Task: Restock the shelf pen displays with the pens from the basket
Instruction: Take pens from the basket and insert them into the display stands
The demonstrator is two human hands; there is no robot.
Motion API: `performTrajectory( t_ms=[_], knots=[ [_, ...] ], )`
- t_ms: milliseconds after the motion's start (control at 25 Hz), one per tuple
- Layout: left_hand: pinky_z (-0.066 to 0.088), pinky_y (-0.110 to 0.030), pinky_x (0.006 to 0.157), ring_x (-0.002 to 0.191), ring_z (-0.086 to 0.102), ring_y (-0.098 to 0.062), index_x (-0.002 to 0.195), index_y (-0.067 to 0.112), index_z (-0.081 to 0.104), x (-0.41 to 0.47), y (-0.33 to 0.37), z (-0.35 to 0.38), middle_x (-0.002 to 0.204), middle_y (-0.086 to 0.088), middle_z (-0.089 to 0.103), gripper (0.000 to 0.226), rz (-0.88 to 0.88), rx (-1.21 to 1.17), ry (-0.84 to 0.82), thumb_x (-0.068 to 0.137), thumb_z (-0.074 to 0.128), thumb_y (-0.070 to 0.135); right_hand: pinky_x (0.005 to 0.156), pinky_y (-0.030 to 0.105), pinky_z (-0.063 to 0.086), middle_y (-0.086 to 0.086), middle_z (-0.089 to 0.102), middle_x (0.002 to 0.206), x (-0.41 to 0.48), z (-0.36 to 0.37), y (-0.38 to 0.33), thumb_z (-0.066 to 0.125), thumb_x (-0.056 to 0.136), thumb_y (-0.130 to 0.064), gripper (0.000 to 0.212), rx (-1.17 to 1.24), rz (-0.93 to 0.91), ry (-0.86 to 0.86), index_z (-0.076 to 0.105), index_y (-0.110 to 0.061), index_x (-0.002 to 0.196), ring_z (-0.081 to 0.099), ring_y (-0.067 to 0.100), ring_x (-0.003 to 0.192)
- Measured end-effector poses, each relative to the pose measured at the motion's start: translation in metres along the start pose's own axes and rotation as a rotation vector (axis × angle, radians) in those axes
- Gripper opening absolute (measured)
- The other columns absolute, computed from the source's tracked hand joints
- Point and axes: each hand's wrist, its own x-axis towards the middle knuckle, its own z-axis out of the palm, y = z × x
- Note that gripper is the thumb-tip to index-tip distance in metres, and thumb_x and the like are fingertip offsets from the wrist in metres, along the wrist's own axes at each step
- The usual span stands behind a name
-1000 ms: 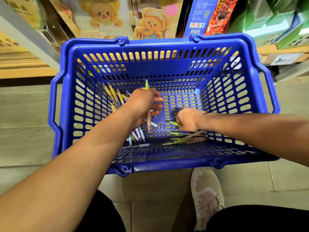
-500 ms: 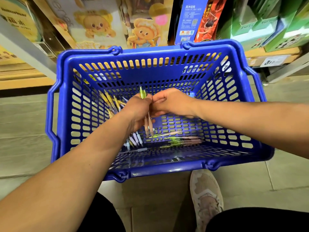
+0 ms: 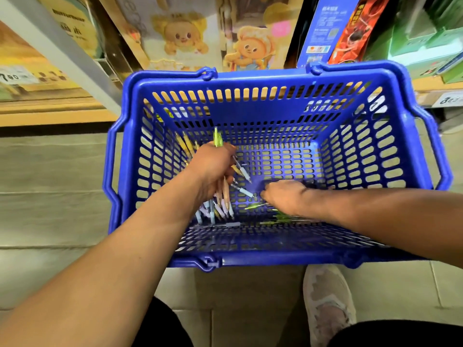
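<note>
the blue basket (image 3: pixel 255 101) stands on the floor in front of the shelf, and both hands are inside it. the left hand (image 3: pixel 213 169) is in the left half of the basket, above its bottom. its fingers are closed around a small bunch of pens (image 3: pixel 223 194): a green pen end (image 3: pixel 218 139) sticks out on the far side of the fist, and orange and pale tips point out on the near side.

the right hand (image 3: pixel 285 196) is low in the basket, near the middle of the bottom, close to the near wall. its fingers are bent down to the loose pens lying there, just beside a green pen (image 3: pixel 255 206). i cannot tell if the fingers hold a pen or only touch them, because the hand covers them.

more pens lie on the bottom of the basket. some pale blue and lilac ones (image 3: pixel 213 212) are under the left hand, near the near wall. some yellow ones (image 3: pixel 186 145) lean at the left wall. a few white and blue pens (image 3: pixel 241 169) lie between the two hands.

outside the basket, just past its near rim, a pale shoe (image 3: pixel 328 301) is on the floor. behind the far rim are boxes with cartoon bears (image 3: pixel 250 48) on the shelf.
</note>
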Motion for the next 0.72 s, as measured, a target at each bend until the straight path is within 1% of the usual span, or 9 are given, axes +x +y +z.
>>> performTrajectory(
  t_ms=[80,120,240,280,360,440,520,640,720],
  knots=[
    [0.043,-0.027,0.046,0.043,0.046,-0.012,0.112,0.002,0.057,-0.004,0.002,-0.001,0.061,-0.002,0.053,0.015,-0.016,-0.050,-0.028,0.106,0.047,0.011,0.077,0.042,0.058,0.009,0.065,0.119,0.002,-0.006,-0.003,0.054,0.095,0.004,0.034,-0.044,-0.021,-0.017,0.062,-0.012,0.124,0.067,0.032,0.105],
    [0.047,-0.027,0.048,0.048,0.053,-0.012,0.114,0.001,0.059,-0.006,0.003,-0.001,0.067,-0.003,0.061,0.018,-0.033,-0.071,-0.046,0.106,0.045,0.009,0.075,0.041,0.057,0.010,0.066,0.116,0.001,-0.012,0.000,0.055,0.096,0.001,0.029,-0.020,-0.035,-0.045,0.064,-0.012,0.120,0.067,0.031,0.102],
    [0.058,-0.037,0.070,0.078,0.067,-0.020,0.120,0.002,0.059,-0.005,0.006,-0.001,0.099,-0.010,0.074,0.022,-0.079,-0.077,-0.050,0.107,0.044,0.012,0.080,0.040,0.059,0.011,0.070,0.105,-0.005,-0.038,0.022,0.058,0.093,-0.014,0.016,0.226,-0.045,-0.044,0.069,-0.010,0.104,0.066,0.031,0.092],
    [0.057,-0.042,0.078,0.086,0.067,-0.022,0.121,0.002,0.059,-0.004,0.006,-0.001,0.107,-0.011,0.073,0.022,-0.077,-0.063,-0.035,0.107,0.044,0.012,0.083,0.039,0.058,0.009,0.071,0.102,-0.008,-0.047,0.029,0.059,0.093,-0.019,0.016,0.319,-0.030,0.009,0.069,-0.012,0.103,0.066,0.029,0.092],
    [0.055,-0.050,0.089,0.094,0.064,-0.024,0.115,0.004,0.061,-0.001,0.006,-0.001,0.112,-0.011,0.070,0.019,-0.062,-0.049,-0.002,0.106,0.045,0.011,0.083,0.033,0.058,-0.001,0.072,0.097,-0.015,-0.061,0.038,0.063,0.090,-0.025,0.014,0.554,0.022,0.151,0.071,-0.020,0.100,0.068,0.021,0.091],
    [0.052,-0.050,0.088,0.095,0.062,-0.026,0.103,0.007,0.060,-0.001,0.007,0.003,0.109,-0.013,0.067,0.015,-0.053,-0.050,0.001,0.105,0.045,0.010,0.074,0.026,0.058,-0.008,0.075,0.087,-0.020,-0.070,0.040,0.069,0.086,-0.028,0.008,0.907,0.078,0.257,0.073,-0.026,0.092,0.070,0.013,0.082],
    [0.050,-0.048,0.084,0.092,0.063,-0.027,0.099,0.009,0.058,-0.001,0.007,0.009,0.104,-0.015,0.065,0.016,-0.060,-0.074,-0.048,0.107,0.044,0.011,0.066,0.021,0.057,-0.009,0.076,0.076,-0.025,-0.080,0.033,0.074,0.083,-0.029,0.004,1.160,0.070,0.329,0.073,-0.027,0.086,0.070,0.006,0.069],
    [0.062,-0.044,0.076,0.070,0.070,-0.022,0.107,0.003,0.057,-0.002,0.007,0.020,0.090,-0.016,0.068,0.015,-0.085,-0.236,-0.109,0.108,0.044,0.009,0.069,0.031,0.057,-0.012,0.072,0.067,-0.026,-0.088,0.021,0.077,0.075,-0.029,0.006,1.225,0.005,0.446,0.071,-0.030,0.074,0.066,0.004,0.062],
    [0.064,-0.043,0.067,0.071,0.072,-0.023,0.116,-0.001,0.055,-0.003,0.007,0.024,0.093,-0.017,0.069,0.017,-0.069,-0.275,-0.092,0.108,0.045,0.009,0.068,0.030,0.059,-0.008,0.073,0.068,-0.027,-0.087,0.021,0.081,0.079,-0.023,0.011,1.387,-0.083,0.405,0.072,-0.029,0.077,0.069,0.006,0.066]
  ],
)
